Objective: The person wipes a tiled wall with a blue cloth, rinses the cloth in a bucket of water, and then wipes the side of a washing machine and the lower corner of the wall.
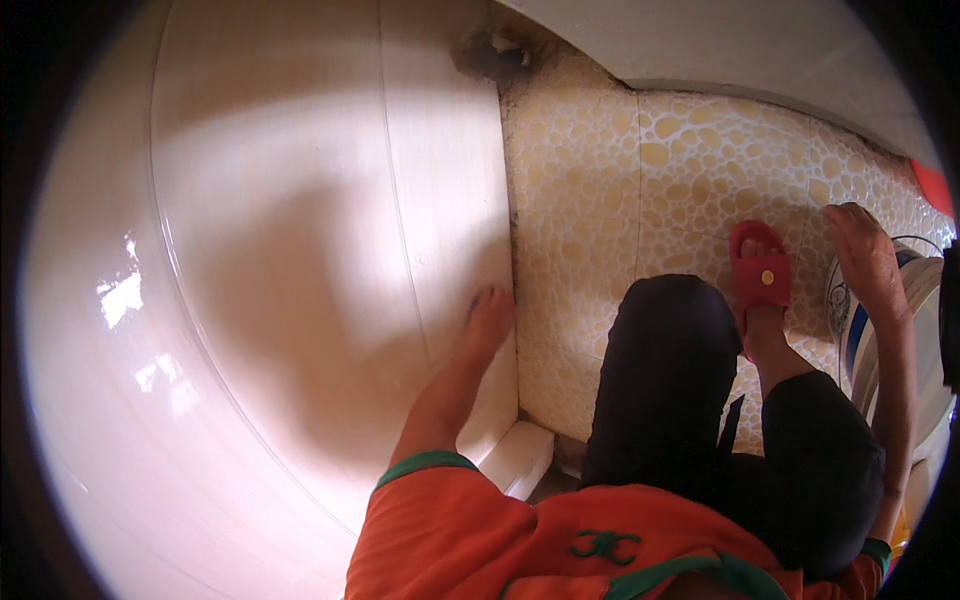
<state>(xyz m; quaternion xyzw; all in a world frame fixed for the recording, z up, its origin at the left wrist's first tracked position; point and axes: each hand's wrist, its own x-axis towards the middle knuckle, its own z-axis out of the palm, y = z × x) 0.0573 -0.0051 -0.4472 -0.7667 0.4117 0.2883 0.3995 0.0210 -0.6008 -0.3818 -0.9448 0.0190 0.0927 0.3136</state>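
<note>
Your left hand (489,322) is resting by the pale wall (440,160) at eleven o'clock; its grip I cannot tell. Your right hand (864,248), fingers slightly apart, is hovering near the bucket (857,345) at two.

A glossy, cream tiled wall (280,110) fills the left of the frame, crossed by thin joints (160,215) that bend with the lens, with bright white reflections (122,297) at the far left and broad, soft brownish shadows (285,310) over its middle. The floor (570,210), right of centre, has pebble-patterned tiles in tan and white, with a dark, rough-edged hollow (492,57) at its top corner. A smooth, pale grey surface (770,40) borders the upper right, and a whitish block (522,455) stands low at the wall's foot, lower centre.
</note>
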